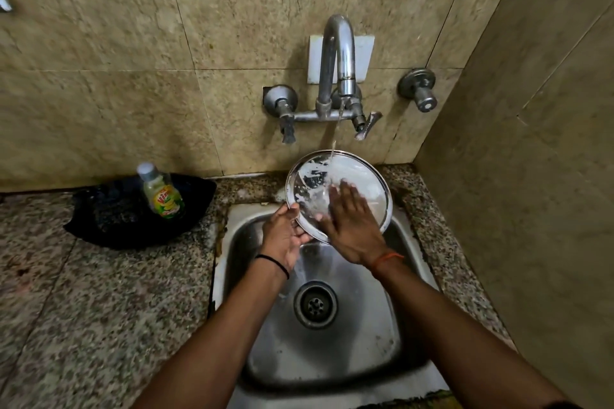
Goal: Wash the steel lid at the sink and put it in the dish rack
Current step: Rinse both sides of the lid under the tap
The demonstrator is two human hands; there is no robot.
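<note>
While water ran from the tap [337,53] onto its upper edge, the steel lid [339,192] was held tilted above the back of the sink [319,335], with soap foam spread over its face. The lower left rim was gripped by the left hand [284,237], fingers curled round the edge. The right hand [349,226] was laid flat on the lid's face, fingers spread. A dish soap bottle [161,191] was noted on a black tray [109,216] on the counter [83,309], left of the sink.

Round shiny steel lid [345,173] gleams wet and soapy; square steel sink [382,325] looks dull, speckled granite table [99,309] polished.
</note>
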